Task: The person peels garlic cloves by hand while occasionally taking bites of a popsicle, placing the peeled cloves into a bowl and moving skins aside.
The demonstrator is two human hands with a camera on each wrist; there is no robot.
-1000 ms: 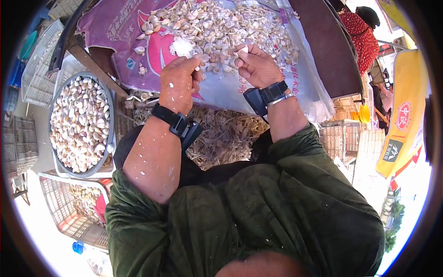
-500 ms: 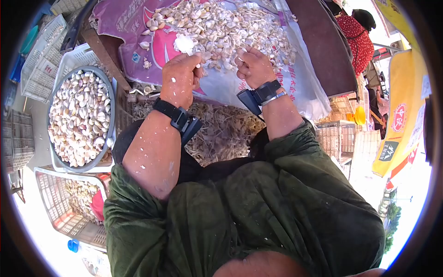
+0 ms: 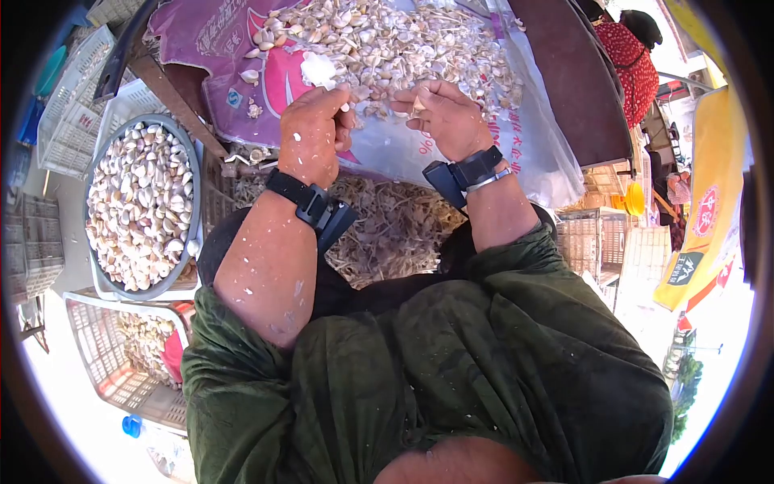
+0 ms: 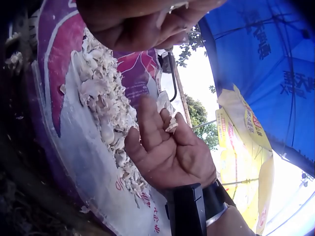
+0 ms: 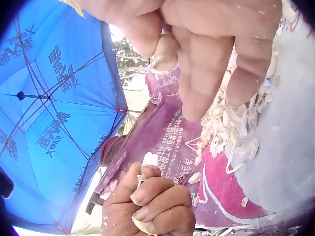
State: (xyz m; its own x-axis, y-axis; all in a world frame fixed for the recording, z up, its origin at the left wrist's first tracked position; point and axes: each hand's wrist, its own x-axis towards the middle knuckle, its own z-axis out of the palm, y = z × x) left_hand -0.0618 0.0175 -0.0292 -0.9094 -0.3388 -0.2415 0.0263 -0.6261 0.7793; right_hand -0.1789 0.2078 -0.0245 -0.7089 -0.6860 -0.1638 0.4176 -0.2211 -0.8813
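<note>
The left hand [image 3: 313, 135] is held over the front of the purple and white sacking [image 3: 371, 145], its fingers curled. In the right wrist view the left hand [image 5: 147, 201] holds a pale clove [image 5: 141, 224] in its lower fingers, with a white piece [image 5: 150, 159] at the thumb and forefinger. To its right, the right hand [image 3: 455, 125] pinches a garlic clove [image 3: 418, 104] between thumb and forefinger, other fingers extended. The left wrist view shows the right hand [image 4: 172, 157] with a pale bit [image 4: 172, 124]. Beyond both hands lies a heap of garlic cloves [image 3: 403, 48].
A round grey basin [image 3: 196, 194] of cloves stands on the left, above a crate [image 3: 97, 355] holding more garlic. Dry husks [image 3: 379, 226] lie below the sacking. A brown board [image 3: 564, 81] borders the right side. Someone in red dotted clothing [image 3: 629, 77] is farther right.
The right hand has shifted slightly right since half a second ago, and its fingers are more spread, with the clove now plainer to see. The left hand stays nearly in place, still curled.
</note>
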